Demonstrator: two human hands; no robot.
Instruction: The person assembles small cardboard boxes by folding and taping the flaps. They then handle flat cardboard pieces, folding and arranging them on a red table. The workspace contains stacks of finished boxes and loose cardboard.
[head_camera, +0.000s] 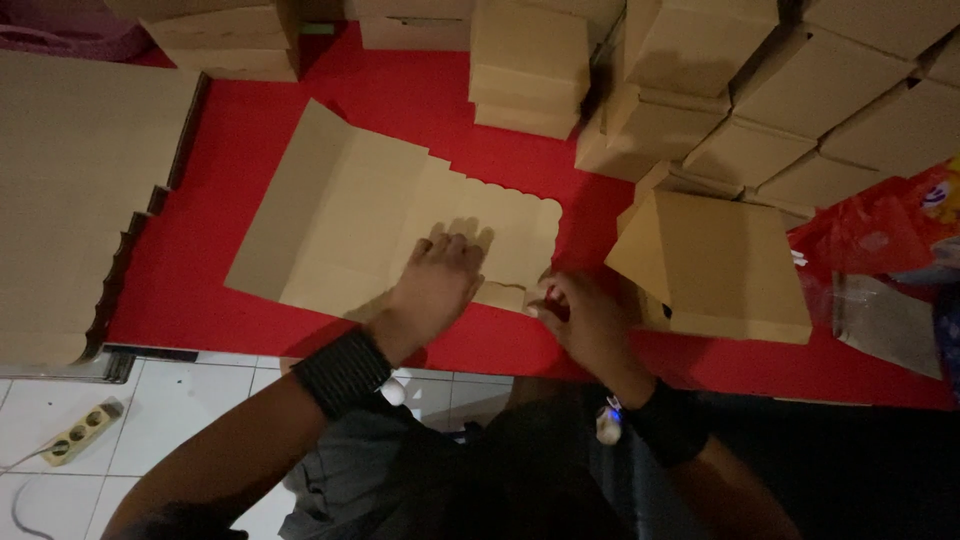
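Observation:
A flat brown cardboard box blank (350, 215) with a scalloped edge lies on a red mat (200, 270). My left hand (438, 280) presses flat on the blank's near right part, fingers spread. My right hand (580, 320) pinches the blank's small near-right flap at the corner, fingers curled around it. Both wrists wear dark bands.
A folded brown box (715, 265) stands just right of my right hand. Several folded boxes (700, 80) are stacked at the back and right. A stack of flat blanks (70, 190) lies at the left. A red plastic bag (880, 230) is at the right, a power strip (80, 432) on the white tiles.

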